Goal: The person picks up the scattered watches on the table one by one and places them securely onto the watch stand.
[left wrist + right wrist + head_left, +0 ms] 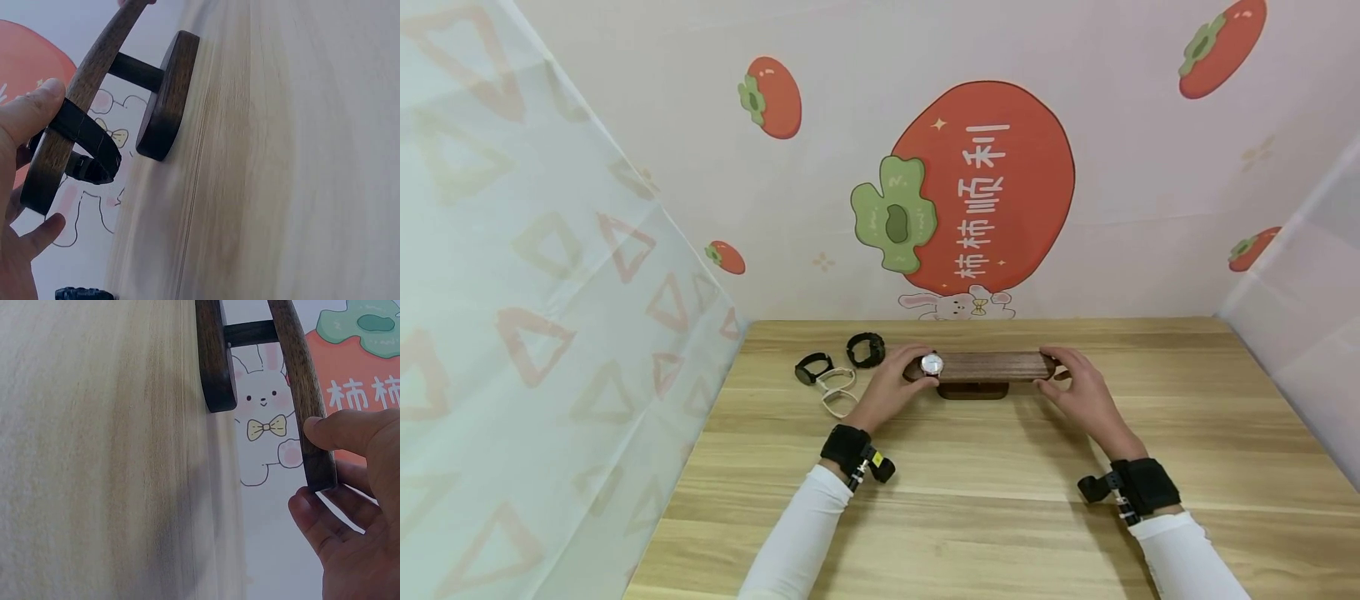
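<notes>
A dark wooden watch stand (1000,367) has a long bar on a short post and an oval base (172,94). Near the bar's left end sits a wristwatch (932,364) with a pale round dial, its black strap (94,140) looped round the bar and hanging below. My left hand (891,379) pinches the watch at the bar, thumb in front and fingers behind. At the other end, my right hand (1082,396) grips the bar, the thumb on its near side and the fingers behind and under the tip (322,475).
Left of the stand lie a black chunky watch (867,350), a black-strapped watch (813,368) and a cream-strapped watch (837,392). They rest on the wood-grain table (970,500). A printed wall sheet (820,192) rises right behind the table's back edge.
</notes>
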A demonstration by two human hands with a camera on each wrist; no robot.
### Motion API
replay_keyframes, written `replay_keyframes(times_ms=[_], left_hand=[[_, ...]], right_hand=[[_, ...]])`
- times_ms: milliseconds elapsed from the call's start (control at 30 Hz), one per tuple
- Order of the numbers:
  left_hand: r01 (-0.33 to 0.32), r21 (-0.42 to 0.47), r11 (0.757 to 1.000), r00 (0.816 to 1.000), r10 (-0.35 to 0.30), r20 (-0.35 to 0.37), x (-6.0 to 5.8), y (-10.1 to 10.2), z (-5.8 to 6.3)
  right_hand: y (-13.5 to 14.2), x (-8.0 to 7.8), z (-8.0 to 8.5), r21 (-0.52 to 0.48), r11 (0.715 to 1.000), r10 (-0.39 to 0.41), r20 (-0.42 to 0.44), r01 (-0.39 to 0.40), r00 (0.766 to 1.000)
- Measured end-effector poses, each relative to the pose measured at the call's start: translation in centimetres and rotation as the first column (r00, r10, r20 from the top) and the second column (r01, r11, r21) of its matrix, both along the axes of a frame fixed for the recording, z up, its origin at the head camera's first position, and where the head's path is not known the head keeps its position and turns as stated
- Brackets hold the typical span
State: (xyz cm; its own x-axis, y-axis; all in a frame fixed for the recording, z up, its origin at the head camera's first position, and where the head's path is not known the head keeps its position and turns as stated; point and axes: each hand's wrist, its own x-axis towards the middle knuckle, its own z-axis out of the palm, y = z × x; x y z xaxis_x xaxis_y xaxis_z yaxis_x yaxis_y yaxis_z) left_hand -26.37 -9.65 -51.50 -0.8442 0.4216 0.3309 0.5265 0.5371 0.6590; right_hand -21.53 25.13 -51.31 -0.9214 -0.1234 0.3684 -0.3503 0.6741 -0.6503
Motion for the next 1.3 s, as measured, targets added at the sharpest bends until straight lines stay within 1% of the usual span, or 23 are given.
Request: replay_keyframes(times_ms=[167,367,500,633,767,933,1033,1200,1300], left_hand=[[-0.01,-0.03,1.0,1.0,0.009,-0.019,-0.03,0.42,0.11],[0.005,-0.072,0.997,0.999,-0.007,-0.039,0.08,0.37,0.41],[0.013,-0.108,0.994,0.998,-0.021,-0.066,0.22,0.13,0.59],[0.002,-0.131,0.991,0.994,-0.017,-0.108,0.25,-0.03,0.69],[-0.004,-0.122,0.992,0.99,-0.013,-0.138,0.1,-0.09,0.61],[-0.009,-0.089,0.996,0.992,-0.003,-0.129,-0.07,-0.11,0.37],[-0.011,-0.079,0.997,0.991,0.001,-0.137,-0.22,0.02,0.21],[0.001,-0.088,0.996,0.984,-0.017,-0.176,-0.42,0.46,-0.14],[0.0,-0.099,0.995,0.985,-0.017,-0.172,-0.37,0.82,-0.11]], right_hand=[[0.01,-0.02,-0.04,0.004,1.0,0.002,0.0,-0.002,1.0],[0.1,-0.13,-0.11,0.022,1.0,-0.007,-0.008,0.007,1.0],[0.14,-0.14,-0.15,0.027,1.0,-0.004,-0.007,0.005,1.0],[0.12,-0.08,-0.11,0.024,1.0,-0.003,-0.006,0.003,1.0],[0.1,-0.01,-0.01,0.022,1.0,-0.006,-0.004,0.006,1.0],[0.08,0.02,0.1,0.019,1.0,-0.006,-0.002,0.006,1.0],[0.15,-0.03,0.11,0.018,1.0,-0.007,-0.003,0.007,1.0],[0.19,-0.09,-0.07,0.011,1.0,-0.006,-0.013,0.006,1.0],[0.18,-0.15,-0.17,0.011,1.0,-0.003,-0.017,0.004,1.0]])
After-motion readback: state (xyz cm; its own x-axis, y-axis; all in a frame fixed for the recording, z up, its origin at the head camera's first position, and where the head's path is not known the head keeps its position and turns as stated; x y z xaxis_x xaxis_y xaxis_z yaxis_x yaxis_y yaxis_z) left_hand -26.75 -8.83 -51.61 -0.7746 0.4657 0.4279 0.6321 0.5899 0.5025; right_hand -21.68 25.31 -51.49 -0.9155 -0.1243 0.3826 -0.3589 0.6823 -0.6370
